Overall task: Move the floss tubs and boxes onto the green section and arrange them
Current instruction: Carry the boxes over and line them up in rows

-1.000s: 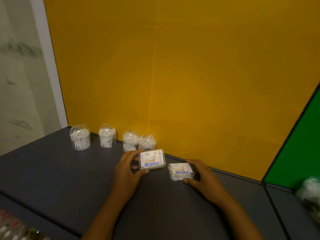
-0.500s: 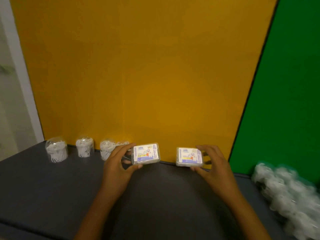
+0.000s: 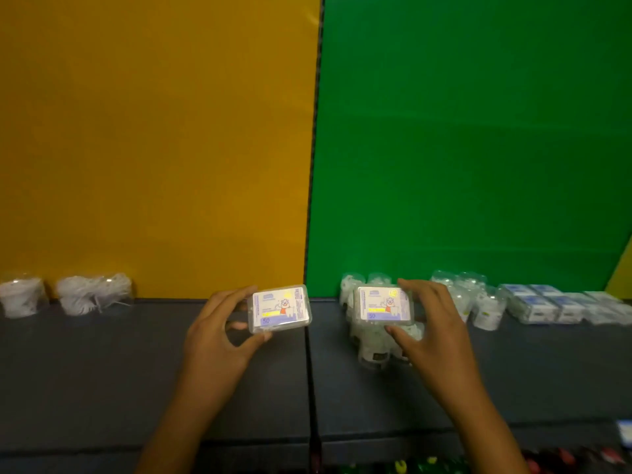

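Note:
My left hand (image 3: pixel 219 333) grips a clear floss box (image 3: pixel 280 309) with a cartoon label, held above the dark shelf just left of the seam between the yellow and green sections. My right hand (image 3: pixel 434 330) grips a second floss box (image 3: pixel 383 304) of the same kind over the green section (image 3: pixel 478 148), above a cluster of clear floss tubs (image 3: pixel 372 340). More tubs (image 3: pixel 478 302) and a block of boxes (image 3: pixel 547 304) stand on the shelf in front of the green panel. Floss tubs (image 3: pixel 92 295) remain at the left in front of the yellow panel.
A black seam (image 3: pixel 310 354) splits the dark grey shelf (image 3: pixel 102 364) between the yellow panel (image 3: pixel 154 148) and the green one. Coloured items show blurred below the front edge (image 3: pixel 410 468). A small box edge (image 3: pixel 625 432) sits at the far right.
Both hands have carried their boxes to the right; the view has swung right too. The right box now hangs over the green section's tubs, and the left box is at the seam.

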The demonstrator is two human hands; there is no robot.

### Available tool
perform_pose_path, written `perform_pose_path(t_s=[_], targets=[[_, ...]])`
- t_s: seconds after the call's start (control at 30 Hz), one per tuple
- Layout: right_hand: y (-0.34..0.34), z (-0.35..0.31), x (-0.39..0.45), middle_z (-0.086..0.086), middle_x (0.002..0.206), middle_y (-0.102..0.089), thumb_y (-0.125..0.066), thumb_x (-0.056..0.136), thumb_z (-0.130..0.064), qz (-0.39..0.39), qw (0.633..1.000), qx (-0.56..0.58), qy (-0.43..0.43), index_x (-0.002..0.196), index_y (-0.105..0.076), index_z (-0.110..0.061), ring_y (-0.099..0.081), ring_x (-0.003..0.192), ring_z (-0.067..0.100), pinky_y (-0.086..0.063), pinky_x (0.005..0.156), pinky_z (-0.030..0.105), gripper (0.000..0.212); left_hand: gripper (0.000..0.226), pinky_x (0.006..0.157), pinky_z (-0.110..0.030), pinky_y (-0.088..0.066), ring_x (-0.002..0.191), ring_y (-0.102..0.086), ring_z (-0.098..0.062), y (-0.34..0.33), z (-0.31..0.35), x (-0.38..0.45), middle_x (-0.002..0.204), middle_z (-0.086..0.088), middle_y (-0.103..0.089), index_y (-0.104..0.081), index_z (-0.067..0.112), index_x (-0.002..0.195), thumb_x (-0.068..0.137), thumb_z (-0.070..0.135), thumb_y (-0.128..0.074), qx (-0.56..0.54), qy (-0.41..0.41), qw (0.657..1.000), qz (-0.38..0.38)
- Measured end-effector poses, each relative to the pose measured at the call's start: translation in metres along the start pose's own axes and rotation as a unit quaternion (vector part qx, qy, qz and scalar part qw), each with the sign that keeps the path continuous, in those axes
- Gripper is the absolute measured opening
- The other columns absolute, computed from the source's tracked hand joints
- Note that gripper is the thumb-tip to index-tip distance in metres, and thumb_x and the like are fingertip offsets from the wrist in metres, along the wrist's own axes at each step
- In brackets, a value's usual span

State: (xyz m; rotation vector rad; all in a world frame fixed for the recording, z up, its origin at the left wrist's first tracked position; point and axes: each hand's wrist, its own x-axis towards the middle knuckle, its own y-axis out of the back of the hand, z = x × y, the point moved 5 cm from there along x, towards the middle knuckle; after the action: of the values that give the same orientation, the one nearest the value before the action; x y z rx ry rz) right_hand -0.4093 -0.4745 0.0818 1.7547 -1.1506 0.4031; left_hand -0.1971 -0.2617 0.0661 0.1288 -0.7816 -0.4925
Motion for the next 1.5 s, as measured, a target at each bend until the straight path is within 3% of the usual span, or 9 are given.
perform_pose_path(t_s=[0.23,0.43,0.6,0.87,1.03,1.13,1.27,1.37,1.5], targets=[[0.107,0.052,-0.058,-0.007,0.126,-0.048,-0.083,0.070,-0.005,0.014,0.997,-0.066,-0.032,0.125,-0.053,-0.025,-0.047,0.108,0.000,-0.034,0.083,0.000,0.065,0.065,0.076,-0.013,-0.053,0.102,-0.060,-0.005,-0.089,0.063,-0.042,0.120,0.008,-0.057,-0.060,0.025,0.125,0.068,0.002,-0.083,-0.023,-0.015,0.998,-0.049],[0.186,0.082,-0.085,-0.005,0.123,-0.049,-0.082,0.072,-0.007,0.047,0.991,-0.111,-0.052,0.125,-0.053,-0.024,-0.044,0.105,-0.003,-0.032,0.079,-0.006,0.063,0.065,0.076,-0.016,-0.053,0.101,-0.058,-0.005,-0.155,0.111,-0.052,0.120,0.009,-0.056,-0.060,0.029,0.122,0.067,0.004,-0.084,-0.042,-0.046,0.994,-0.090],[0.231,0.111,-0.101,-0.005,0.122,-0.049,-0.082,0.071,-0.007,0.074,0.984,-0.144,-0.075,0.125,-0.053,-0.023,-0.048,0.109,0.003,-0.032,0.080,-0.005,0.063,0.063,0.075,-0.012,-0.051,0.103,-0.056,-0.002,-0.209,0.138,-0.051,0.117,0.013,-0.057,-0.060,0.027,0.122,0.068,0.006,-0.083,-0.067,-0.067,0.988,-0.126],[0.275,0.178,-0.103,-0.008,0.122,-0.048,-0.083,0.072,-0.010,0.090,0.973,-0.181,-0.113,0.126,-0.053,-0.024,-0.048,0.108,0.002,-0.034,0.078,-0.004,0.063,0.067,0.077,-0.019,-0.054,0.099,-0.057,0.001,-0.305,0.150,-0.038,0.117,0.012,-0.057,-0.058,0.030,0.123,0.066,0.005,-0.084,-0.111,-0.072,0.979,-0.157],[0.297,0.228,-0.078,-0.013,0.119,-0.046,-0.083,0.070,-0.009,0.094,0.969,-0.200,-0.114,0.124,-0.052,-0.027,-0.048,0.108,0.000,-0.038,0.079,0.001,0.065,0.065,0.076,-0.007,-0.048,0.100,-0.056,0.005,-0.375,0.157,-0.016,0.115,0.017,-0.057,-0.061,0.025,0.121,0.064,0.002,-0.085,-0.140,-0.080,0.974,-0.159],[0.310,0.259,-0.057,-0.011,0.120,-0.047,-0.084,0.070,-0.010,0.091,0.967,-0.210,-0.114,0.124,-0.053,-0.025,-0.048,0.106,-0.001,-0.040,0.079,0.003,0.064,0.066,0.074,-0.013,-0.052,0.098,-0.058,0.000,-0.417,0.157,0.000,0.115,0.013,-0.058,-0.062,0.023,0.120,0.062,0.000,-0.085,-0.159,-0.070,0.971,-0.161],[0.326,0.298,-0.032,-0.012,0.120,-0.046,-0.084,0.071,-0.012,0.090,0.964,-0.223,-0.116,0.125,-0.053,-0.024,-0.047,0.104,-0.005,-0.042,0.079,0.009,0.063,0.066,0.075,-0.005,-0.047,0.102,-0.054,0.007,-0.467,0.160,0.023,0.112,0.012,-0.059,-0.061,0.024,0.119,0.062,0.001,-0.085,-0.160,-0.069,0.971,-0.162],[0.337,0.330,-0.018,-0.010,0.119,-0.047,-0.084,0.071,-0.012,0.089,0.960,-0.238,-0.121,0.125,-0.053,-0.023,-0.049,0.103,-0.001,-0.046,0.080,0.015,0.063,0.065,0.074,-0.012,-0.052,0.100,-0.057,0.002,-0.507,0.161,0.036,0.113,0.015,-0.057,-0.061,0.027,0.120,0.065,0.004,-0.085,-0.167,-0.062,0.968,-0.175],[0.353,0.364,-0.005,-0.008,0.120,-0.048,-0.084,0.070,-0.011,0.097,0.954,-0.252,-0.129,0.126,-0.054,-0.021,-0.050,0.103,0.001,-0.040,0.078,0.003,0.064,0.062,0.071,-0.005,-0.048,0.096,-0.056,0.008,-0.549,0.169,0.044,0.113,0.015,-0.057,-0.061,0.026,0.120,0.066,0.007,-0.085,-0.168,-0.061,0.966,-0.188]])
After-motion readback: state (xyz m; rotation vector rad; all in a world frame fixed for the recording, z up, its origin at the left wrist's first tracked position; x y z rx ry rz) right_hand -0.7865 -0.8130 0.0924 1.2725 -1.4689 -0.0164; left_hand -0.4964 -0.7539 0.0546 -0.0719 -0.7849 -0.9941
